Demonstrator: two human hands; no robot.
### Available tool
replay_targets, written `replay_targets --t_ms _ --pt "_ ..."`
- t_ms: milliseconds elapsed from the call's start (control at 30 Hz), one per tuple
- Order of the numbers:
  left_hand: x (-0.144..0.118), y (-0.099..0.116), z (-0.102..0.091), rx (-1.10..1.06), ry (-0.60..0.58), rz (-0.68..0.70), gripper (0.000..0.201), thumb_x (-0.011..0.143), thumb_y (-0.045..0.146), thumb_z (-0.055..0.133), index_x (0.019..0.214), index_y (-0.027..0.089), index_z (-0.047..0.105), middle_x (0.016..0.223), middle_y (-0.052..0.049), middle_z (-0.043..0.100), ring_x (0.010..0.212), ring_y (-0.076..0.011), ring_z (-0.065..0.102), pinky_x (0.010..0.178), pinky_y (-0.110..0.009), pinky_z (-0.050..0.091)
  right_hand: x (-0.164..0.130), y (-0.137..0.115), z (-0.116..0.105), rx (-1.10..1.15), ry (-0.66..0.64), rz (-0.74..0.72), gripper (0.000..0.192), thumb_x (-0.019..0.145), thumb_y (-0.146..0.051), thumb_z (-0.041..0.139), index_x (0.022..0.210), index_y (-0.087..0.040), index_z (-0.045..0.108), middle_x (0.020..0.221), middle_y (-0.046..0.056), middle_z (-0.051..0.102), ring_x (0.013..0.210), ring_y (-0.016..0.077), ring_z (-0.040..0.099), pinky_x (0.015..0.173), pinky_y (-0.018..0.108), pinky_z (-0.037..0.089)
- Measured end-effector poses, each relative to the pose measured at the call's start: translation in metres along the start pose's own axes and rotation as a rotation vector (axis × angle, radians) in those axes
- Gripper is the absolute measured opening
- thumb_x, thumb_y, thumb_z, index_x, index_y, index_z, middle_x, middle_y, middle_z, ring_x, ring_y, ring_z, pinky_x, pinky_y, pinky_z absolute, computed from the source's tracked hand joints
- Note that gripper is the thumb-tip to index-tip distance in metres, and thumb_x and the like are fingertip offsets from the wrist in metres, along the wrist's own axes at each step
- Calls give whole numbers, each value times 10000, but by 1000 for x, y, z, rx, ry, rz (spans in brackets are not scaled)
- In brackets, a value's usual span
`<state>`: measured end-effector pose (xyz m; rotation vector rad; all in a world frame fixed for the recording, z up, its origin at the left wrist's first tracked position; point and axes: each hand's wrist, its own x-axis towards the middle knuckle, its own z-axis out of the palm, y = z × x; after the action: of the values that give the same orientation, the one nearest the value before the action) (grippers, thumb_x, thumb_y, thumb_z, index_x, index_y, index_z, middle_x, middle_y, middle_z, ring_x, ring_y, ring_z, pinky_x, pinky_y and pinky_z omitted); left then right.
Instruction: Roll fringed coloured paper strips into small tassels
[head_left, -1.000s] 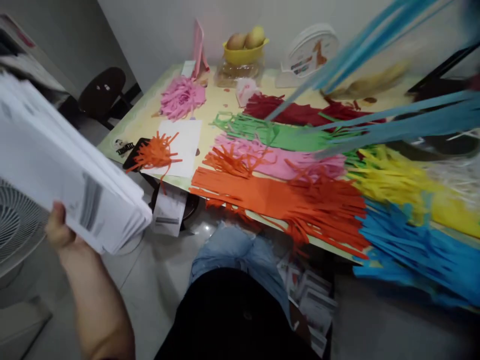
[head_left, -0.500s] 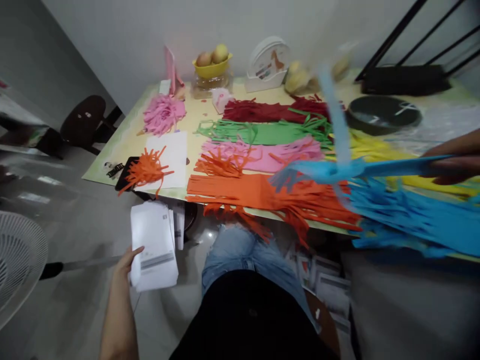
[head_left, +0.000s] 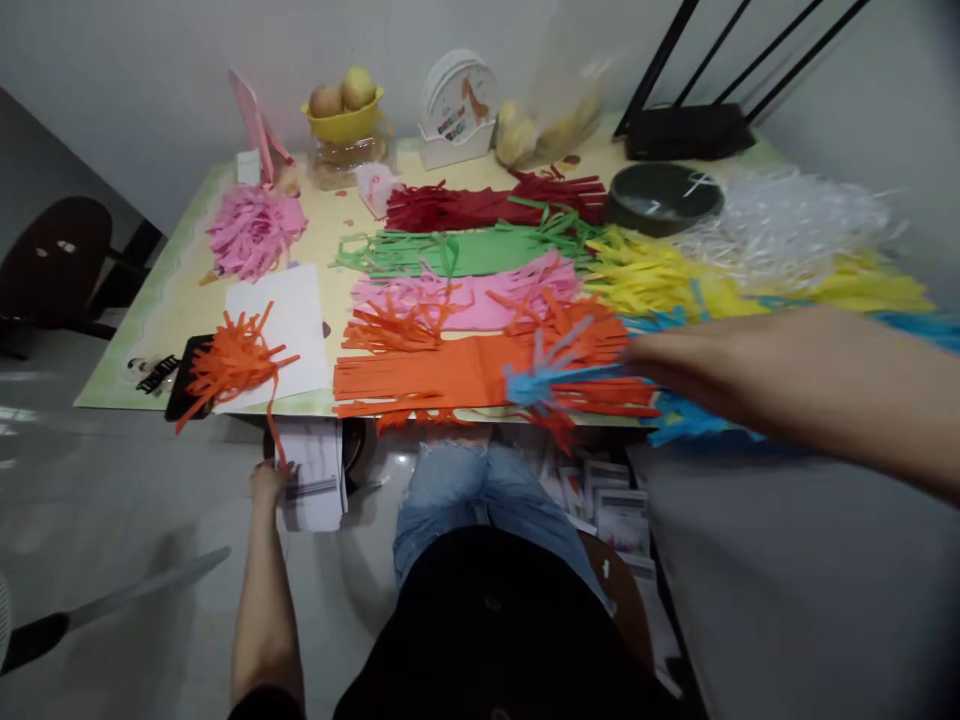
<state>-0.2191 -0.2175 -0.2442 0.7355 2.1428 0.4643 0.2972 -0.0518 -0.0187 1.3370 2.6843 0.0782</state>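
Observation:
My right hand [head_left: 660, 352] reaches across the table from the right, closed on a blue tissue-paper tassel [head_left: 534, 385]. The tassel's frayed end hangs over a fringed orange paper sheet [head_left: 442, 372]. My left hand [head_left: 268, 482] is low at the table's front edge, its fingers pinched on a long orange paper strip [head_left: 276, 425]. That strip trails down from an orange tassel [head_left: 236, 358], which lies partly on a black phone-like object [head_left: 189, 385] and a white sheet [head_left: 304, 300]. Beside the left hand is a stack of printed white packets [head_left: 316, 490].
Fringed sheets in pink [head_left: 480, 302], green [head_left: 480, 253], dark red [head_left: 480, 208] and yellow [head_left: 645, 275] lie in rows. At the back stand a fruit bowl [head_left: 343, 125], a black router [head_left: 690, 132] and a dark round container [head_left: 664, 198]. White shreds [head_left: 802, 225] lie right.
My right hand has carried the blue tassel left and lower, over the orange sheet. My left hand has left the white packets and taken the orange strip. The view has shifted right.

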Motion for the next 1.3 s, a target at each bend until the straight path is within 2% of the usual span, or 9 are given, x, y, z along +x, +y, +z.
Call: replay_targets --t_ms 133,233,300,433,533,700,900,1067,1300 --pt "-63 74 0 96 -48 230 197 795 369 731 783 173 715 821 -57 738 903 -275 680 825 -315 489 29 -51 -18 -78 -75 -225 158 909 -64 565 965 -148 688 898 124 747 811 201 699 549 295 322" --pt "-129 164 18 87 203 990 236 901 375 615 1044 220 721 1101 -67 743 1042 -249 663 967 -346 475 39 -70 -26 -61 -83 -310 167 940 -77 516 978 -113 675 920 138 740 798 210 700 544 293 289" --pt "-164 224 42 132 151 1307 303 882 334 657 1160 216 681 1194 -82 719 1133 -255 640 1048 -379 438 37 -72 -31 -28 -51 -341 142 948 -105 528 949 -108 670 859 126 733 734 194 679 545 283 275" --pt "-182 303 89 286 -121 1410 176 921 264 583 1009 164 699 958 -77 752 860 -209 684 794 -305 503 26 -53 -37 58 -7 -322 147 964 -167 535 1009 -118 666 781 80 716 653 164 621 556 268 247" --pt "-161 315 97 321 -276 1333 209 935 280 539 875 160 699 776 -34 721 672 -156 634 650 -248 452 17 -29 -37 112 20 -239 148 957 -181 531 963 -140 674 750 52 699 611 139 566 555 269 224" --pt "-116 297 61 536 -263 1150 287 904 383 533 855 175 724 807 -56 728 725 -213 652 685 -290 474 15 3 -38 59 107 -99 202 975 -213 496 936 -155 685 754 61 703 605 140 540 563 278 218" --pt "-154 315 70 497 155 1357 377 861 421 649 1157 193 695 1239 -127 692 1165 -312 613 1010 -427 444 30 -12 -46 -32 96 -188 214 919 -70 497 921 -110 707 753 119 711 671 181 614 561 294 252" --pt "-167 350 105 304 -102 1390 167 896 249 588 919 154 723 810 -41 744 681 -164 638 664 -268 465 31 -14 -56 80 117 -190 179 923 -108 524 896 -116 701 704 87 678 636 163 588 590 280 294" --pt "-151 347 89 -84 -383 1218 268 895 367 635 769 142 709 713 -52 732 627 -154 665 634 -251 529 25 21 -26 702 390 -209 130 915 -234 600 925 -136 685 817 36 709 704 119 591 661 231 377"
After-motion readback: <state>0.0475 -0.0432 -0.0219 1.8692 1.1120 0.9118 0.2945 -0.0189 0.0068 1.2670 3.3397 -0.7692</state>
